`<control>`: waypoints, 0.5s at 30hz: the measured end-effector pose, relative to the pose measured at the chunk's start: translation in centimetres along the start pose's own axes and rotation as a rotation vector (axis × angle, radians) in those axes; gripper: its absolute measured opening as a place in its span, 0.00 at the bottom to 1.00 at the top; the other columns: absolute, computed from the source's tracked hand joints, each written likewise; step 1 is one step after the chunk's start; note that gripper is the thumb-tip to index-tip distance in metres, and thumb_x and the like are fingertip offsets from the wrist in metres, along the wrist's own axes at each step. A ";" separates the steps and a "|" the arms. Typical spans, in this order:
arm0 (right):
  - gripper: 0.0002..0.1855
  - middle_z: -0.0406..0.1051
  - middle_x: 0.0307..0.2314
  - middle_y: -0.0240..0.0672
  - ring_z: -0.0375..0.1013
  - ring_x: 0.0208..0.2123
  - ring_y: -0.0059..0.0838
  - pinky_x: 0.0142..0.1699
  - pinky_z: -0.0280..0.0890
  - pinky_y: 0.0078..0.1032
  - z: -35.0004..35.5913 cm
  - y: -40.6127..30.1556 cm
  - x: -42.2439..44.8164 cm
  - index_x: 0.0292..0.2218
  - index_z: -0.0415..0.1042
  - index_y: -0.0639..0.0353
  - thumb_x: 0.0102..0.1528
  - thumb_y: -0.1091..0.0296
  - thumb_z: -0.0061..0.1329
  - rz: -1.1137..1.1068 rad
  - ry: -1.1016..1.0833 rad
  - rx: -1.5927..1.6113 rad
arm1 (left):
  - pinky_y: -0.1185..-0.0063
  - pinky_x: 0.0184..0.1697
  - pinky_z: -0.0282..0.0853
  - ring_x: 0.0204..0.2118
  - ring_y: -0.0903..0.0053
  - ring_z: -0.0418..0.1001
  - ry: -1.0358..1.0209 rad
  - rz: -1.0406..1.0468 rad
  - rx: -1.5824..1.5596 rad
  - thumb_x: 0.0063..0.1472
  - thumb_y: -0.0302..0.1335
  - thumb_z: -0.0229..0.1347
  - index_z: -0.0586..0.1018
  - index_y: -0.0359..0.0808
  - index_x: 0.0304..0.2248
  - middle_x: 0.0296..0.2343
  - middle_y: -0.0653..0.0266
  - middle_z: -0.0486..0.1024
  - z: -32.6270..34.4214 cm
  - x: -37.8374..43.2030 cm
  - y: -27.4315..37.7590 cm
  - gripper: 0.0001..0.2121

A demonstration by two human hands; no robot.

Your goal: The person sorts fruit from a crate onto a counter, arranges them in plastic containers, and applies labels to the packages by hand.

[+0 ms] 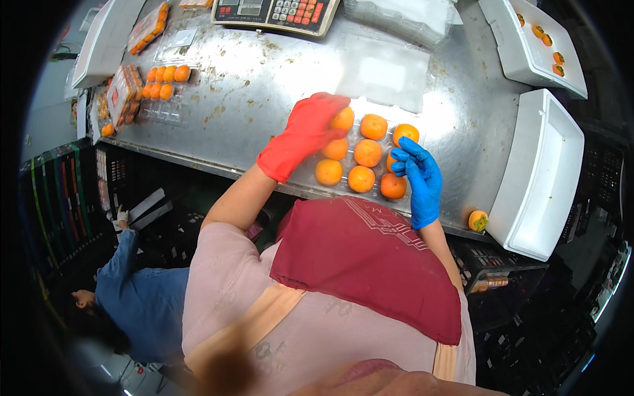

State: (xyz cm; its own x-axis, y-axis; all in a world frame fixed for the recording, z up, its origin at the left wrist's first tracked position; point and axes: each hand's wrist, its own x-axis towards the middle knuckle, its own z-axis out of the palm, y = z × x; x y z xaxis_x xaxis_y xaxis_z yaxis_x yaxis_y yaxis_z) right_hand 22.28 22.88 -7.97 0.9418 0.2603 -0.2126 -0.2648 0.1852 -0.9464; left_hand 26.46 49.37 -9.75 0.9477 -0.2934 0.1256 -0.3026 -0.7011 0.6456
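Note:
My left hand [314, 131], in a red rubber glove, curls its thumb and fingers around the far left persimmon [343, 119] in a clear plastic clamshell tray [346, 143]. Orange persimmons sit in rows in this tray, among them one in the middle [367, 153] and one at the near left [329, 172]. My right hand [421, 173], in a blue glove, hovers at the tray's right side with bent fingers apart and nothing seen in them. Its fingers partly cover the right-hand persimmons [405, 134]. The tray's translucent lid [381, 74] lies folded back beyond the fruit.
A digital scale [275, 15] and stacked clear trays [403, 17] stand at the far side. Packed persimmon trays [124, 96] lie left. Foam boxes [540, 173] flank the steel table [237, 109]; a loose persimmon [478, 221] sits near its edge. Another person [138, 302] is at lower left.

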 end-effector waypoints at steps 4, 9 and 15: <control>0.16 0.71 0.39 0.36 0.69 0.35 0.18 0.40 0.65 0.16 0.3 -0.4 -0.1 0.49 0.65 0.63 0.59 0.73 0.40 0.033 0.004 -0.028 | 0.72 0.46 0.65 0.43 0.61 0.68 -0.008 0.002 0.022 0.48 0.30 0.58 0.72 0.36 0.44 0.41 0.57 0.71 0.2 -0.5 -0.2 0.21; 0.16 0.72 0.38 0.35 0.69 0.35 0.17 0.40 0.65 0.16 0.3 -0.5 -0.4 0.49 0.66 0.63 0.59 0.73 0.40 0.043 0.041 -0.022 | 0.72 0.49 0.62 0.50 0.64 0.64 0.025 -0.252 0.095 0.50 0.38 0.58 0.73 0.34 0.44 0.45 0.57 0.69 -0.7 -2.3 1.9 0.23; 0.16 0.72 0.37 0.36 0.69 0.34 0.17 0.40 0.65 0.16 0.8 -0.3 -0.5 0.48 0.66 0.64 0.59 0.73 0.40 0.078 -0.018 -0.038 | 0.63 0.56 0.51 0.57 0.55 0.54 0.106 -0.244 0.409 0.50 0.49 0.56 0.71 0.27 0.45 0.50 0.48 0.63 1.5 -6.5 4.4 0.33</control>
State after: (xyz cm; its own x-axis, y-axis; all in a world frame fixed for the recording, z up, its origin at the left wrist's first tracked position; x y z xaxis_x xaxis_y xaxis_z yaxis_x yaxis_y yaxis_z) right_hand 21.74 23.45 -7.39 0.9147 0.2898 -0.2816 -0.3286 0.1278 -0.9358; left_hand 18.79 47.17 -8.86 0.9946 -0.0357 0.0976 -0.0653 -0.9452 0.3198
